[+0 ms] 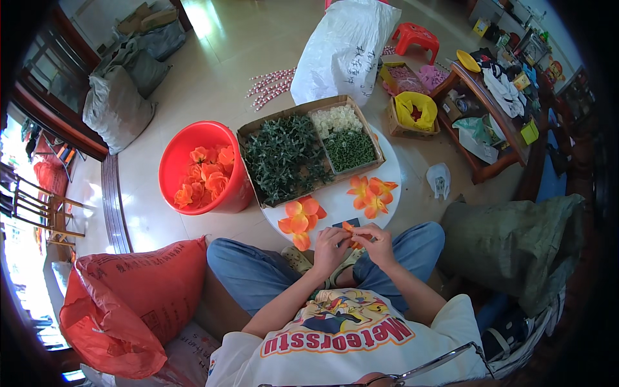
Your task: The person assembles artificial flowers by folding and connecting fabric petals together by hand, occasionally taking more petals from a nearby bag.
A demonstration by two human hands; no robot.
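Close above the near edge of a round white table, both my hands meet around a small orange artificial petal piece. My left hand pinches it from one side, and my right hand pinches it from the other. Fingers cover most of the piece. Two loose groups of orange petals lie on the table: one cluster left of my hands, another cluster beyond them. Behind these sits a cardboard tray with dark green leaves, white blossoms and fine green sprigs.
A red bucket of orange flowers stands left of the table. Sacks flank me: a red one left, a grey-green one right. Beyond are a white sack, a yellow-lined box, a red stool and a wooden table.
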